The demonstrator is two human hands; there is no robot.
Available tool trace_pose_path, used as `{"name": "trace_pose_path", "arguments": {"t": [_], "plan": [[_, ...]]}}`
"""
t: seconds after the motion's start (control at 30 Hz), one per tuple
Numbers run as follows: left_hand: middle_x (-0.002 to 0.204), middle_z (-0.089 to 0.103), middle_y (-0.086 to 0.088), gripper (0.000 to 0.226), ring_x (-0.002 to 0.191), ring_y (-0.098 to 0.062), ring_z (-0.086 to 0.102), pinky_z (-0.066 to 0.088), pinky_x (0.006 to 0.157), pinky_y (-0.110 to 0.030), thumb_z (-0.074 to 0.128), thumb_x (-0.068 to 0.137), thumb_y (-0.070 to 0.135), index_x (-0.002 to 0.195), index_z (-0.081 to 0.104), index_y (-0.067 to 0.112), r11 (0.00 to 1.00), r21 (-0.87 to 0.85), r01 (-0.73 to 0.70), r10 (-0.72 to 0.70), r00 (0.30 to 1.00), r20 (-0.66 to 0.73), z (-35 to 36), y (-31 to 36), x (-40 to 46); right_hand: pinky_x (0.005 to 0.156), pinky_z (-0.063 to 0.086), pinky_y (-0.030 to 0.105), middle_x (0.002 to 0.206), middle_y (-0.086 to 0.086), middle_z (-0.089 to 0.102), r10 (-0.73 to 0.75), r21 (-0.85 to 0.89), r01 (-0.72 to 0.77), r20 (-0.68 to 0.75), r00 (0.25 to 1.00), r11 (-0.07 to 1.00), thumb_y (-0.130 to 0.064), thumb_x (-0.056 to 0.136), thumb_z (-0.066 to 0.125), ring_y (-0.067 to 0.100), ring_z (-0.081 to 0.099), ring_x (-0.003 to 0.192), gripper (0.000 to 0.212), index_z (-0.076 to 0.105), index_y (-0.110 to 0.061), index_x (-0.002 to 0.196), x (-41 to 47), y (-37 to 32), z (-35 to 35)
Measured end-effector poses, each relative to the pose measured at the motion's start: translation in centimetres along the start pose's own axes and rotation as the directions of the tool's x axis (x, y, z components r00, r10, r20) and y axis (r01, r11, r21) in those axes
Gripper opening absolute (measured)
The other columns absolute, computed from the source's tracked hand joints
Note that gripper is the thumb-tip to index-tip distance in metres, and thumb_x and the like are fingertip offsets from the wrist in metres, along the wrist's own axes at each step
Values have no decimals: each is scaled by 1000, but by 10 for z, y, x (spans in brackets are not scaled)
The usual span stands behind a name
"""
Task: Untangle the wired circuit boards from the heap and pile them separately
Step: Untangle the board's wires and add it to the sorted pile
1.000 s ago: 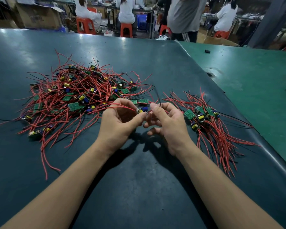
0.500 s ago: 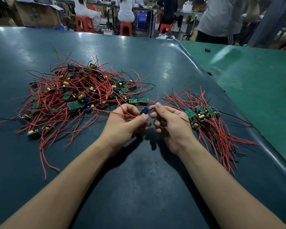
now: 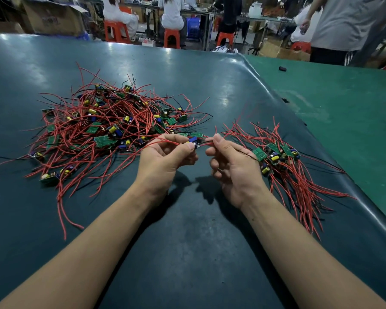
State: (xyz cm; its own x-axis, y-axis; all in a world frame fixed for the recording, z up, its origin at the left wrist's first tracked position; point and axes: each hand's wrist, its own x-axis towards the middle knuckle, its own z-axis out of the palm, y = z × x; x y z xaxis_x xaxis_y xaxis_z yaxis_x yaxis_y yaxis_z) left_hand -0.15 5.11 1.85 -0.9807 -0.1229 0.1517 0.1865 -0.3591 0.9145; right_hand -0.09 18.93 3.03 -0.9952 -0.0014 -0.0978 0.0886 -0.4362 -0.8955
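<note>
A wide dark green table (image 3: 187, 253) fills most of the view, and a lighter green table (image 3: 343, 112) joins it on the right side. On the dark table, to the left, lies the big heap (image 3: 103, 130) of small circuit boards with red and black wires, all mixed together. To the right lies a smaller pile (image 3: 283, 161) of the same boards, with their wires running mostly toward the near edge of the table. The two are apart, and both hands are raised in the space between them, a little above the surface. The left hand (image 3: 163, 159) has its fingers curled, and the thumb and forefinger pinch one circuit board (image 3: 194, 141), which carries a blue part. The board sits at the tips of these fingers, on the side toward the other hand, and a red wire passes from it over the left fingers back to the heap. The right hand (image 3: 234, 166) has also curled fingers; its thumb and forefinger pinch the red and black wires (image 3: 206, 142) which come out from this board, just beside it. The fingertips of the two hands are near but not touching. On the lighter table lies a small black object (image 3: 282, 68), far from everything else.
</note>
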Motion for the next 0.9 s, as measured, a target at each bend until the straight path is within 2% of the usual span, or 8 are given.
{"name": "trace_pose_path", "arguments": {"t": [0.07,0.13,0.27,0.37,0.53,0.67,0.77,0.9], "plan": [[61,69,-1,16,56,-13,65,56,63,-23,66,84,-8,85,60,7,994,89,-65,65,998,-5,0,0,0,35,31,15,61,1,67,0,-33,-2,-68,998,999,-18,86,72,5,47,41,27,73,-17,59,2,-1,-2],[61,69,0,17,56,-12,65,56,63,-22,67,84,-8,84,60,7,986,129,-102,105,994,-16,0,-1,0,36,32,14,62,0,68,5,-17,-6,-52,999,1000,-18,87,70,4,48,42,30,74,-18,58,2,-1,-4],[60,68,0,18,56,-12,66,56,63,-23,66,85,-8,82,61,9,986,124,-114,124,989,-77,-3,-1,2,38,33,15,67,0,70,37,24,-39,94,995,999,-14,90,62,5,52,46,27,78,-19,69,2,-2,-6],[61,69,-1,18,58,-15,66,57,65,-27,65,85,-7,81,63,10,989,92,-112,119,990,-76,-6,0,4,38,34,15,70,1,70,51,16,-54,152,987,998,-22,79,67,7,53,47,13,74,-13,83,2,-4,-7],[64,70,0,12,61,-16,67,56,66,-26,71,77,6,81,63,14,985,87,-149,156,985,-72,-9,0,4,38,35,14,68,-2,69,115,-27,-114,47,992,993,-19,80,69,4,54,49,14,78,-18,68,5,-7,-12],[66,70,0,12,62,-18,66,55,68,-29,70,78,3,81,64,14,989,46,-144,149,980,-133,-12,-2,9,38,35,15,67,-4,66,158,5,-159,86,984,987,-15,88,61,4,54,50,13,74,-16,85,6,-11,-16],[67,70,1,20,62,-17,67,56,68,-28,64,86,-6,82,64,14,985,44,-164,169,972,-165,-15,-1,10,40,37,14,69,-3,67,144,30,-147,79,986,989,-11,90,57,5,55,52,17,74,-14,85,6,-13,-17],[70,71,-3,16,65,-19,68,57,70,-28,66,86,-5,85,64,11,982,8,-187,187,973,-133,-13,2,8,43,40,15,73,-2,67,112,186,-116,33,993,976,-12,90,60,7,55,54,11,68,-11,98,7,-14,-17]]}}
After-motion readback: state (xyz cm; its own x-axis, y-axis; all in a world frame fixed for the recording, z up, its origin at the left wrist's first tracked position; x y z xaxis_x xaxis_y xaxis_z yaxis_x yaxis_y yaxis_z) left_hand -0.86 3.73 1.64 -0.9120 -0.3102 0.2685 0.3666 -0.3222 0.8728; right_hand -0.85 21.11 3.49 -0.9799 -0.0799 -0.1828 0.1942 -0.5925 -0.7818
